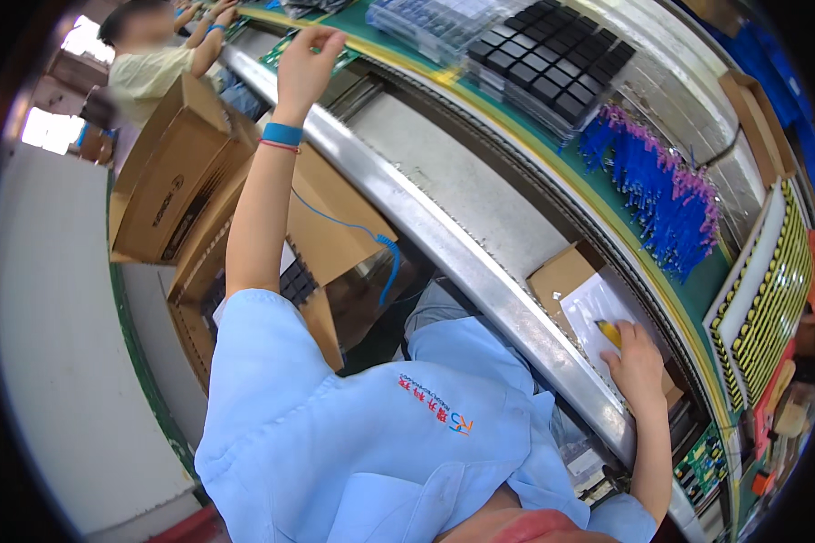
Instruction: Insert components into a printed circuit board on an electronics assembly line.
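My left hand [305, 72], with a blue wristband [282, 134] and a red cord at its wrist, reaches out to the far left over the line. Its fingers are curled together beside a green circuit board [342, 60]; whatever they may pinch is hidden. On the right, my right hand [638, 364] is closed on a small yellow part with a dark end [609, 333]. That hand is over a small cardboard box [552, 276], where a white sheet or bag [593, 308] lies.
A metal rail [426, 231] runs diagonally past me. Beyond are a tray of black blocks [552, 59], a pile of blue-and-pink leads [652, 185] and rows of yellow-black parts [774, 281]. Large cardboard boxes [177, 176] stand left; a co-worker [158, 77] sits farther along.
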A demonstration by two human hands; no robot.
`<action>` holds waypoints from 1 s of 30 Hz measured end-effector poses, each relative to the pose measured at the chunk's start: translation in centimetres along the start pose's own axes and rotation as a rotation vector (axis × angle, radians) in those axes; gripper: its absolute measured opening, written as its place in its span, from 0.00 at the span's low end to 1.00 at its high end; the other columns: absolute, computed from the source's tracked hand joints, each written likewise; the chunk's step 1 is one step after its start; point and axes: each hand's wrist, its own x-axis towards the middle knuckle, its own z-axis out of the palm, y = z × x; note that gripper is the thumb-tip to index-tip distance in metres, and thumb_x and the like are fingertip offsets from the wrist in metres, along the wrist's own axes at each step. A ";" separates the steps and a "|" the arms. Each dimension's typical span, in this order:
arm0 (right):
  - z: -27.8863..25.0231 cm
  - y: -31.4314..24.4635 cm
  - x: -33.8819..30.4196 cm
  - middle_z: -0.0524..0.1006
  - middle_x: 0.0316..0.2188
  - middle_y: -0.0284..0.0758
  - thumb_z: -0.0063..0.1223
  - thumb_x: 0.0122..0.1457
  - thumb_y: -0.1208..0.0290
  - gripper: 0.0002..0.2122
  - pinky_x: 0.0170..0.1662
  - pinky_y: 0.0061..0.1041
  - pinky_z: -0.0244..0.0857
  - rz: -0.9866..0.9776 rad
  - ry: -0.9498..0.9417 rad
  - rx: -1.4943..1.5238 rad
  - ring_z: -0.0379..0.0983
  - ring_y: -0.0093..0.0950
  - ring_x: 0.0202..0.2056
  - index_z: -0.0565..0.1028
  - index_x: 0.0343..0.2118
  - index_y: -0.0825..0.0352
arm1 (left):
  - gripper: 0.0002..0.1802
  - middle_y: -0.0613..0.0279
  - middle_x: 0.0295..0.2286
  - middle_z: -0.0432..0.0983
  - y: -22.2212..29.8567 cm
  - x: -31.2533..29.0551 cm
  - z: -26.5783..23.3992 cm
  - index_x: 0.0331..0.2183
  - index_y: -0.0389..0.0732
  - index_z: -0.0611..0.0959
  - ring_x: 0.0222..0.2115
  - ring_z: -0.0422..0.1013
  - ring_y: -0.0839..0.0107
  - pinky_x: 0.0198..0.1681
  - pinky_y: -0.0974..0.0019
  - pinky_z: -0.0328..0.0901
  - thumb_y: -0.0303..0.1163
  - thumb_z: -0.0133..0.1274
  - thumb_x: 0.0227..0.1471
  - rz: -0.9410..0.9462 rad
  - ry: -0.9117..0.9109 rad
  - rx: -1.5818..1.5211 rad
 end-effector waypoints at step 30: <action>-0.1 0.3 1.5 0.76 0.35 0.42 0.56 0.53 0.77 0.13 0.39 0.34 0.70 0.174 -0.046 0.403 0.77 0.38 0.36 0.74 0.42 0.67 | 0.27 0.50 0.49 0.75 -22.9 1.2 -2.1 0.52 0.39 0.70 0.51 0.70 0.51 0.56 0.26 0.43 0.41 0.42 0.52 -0.292 -0.263 1.017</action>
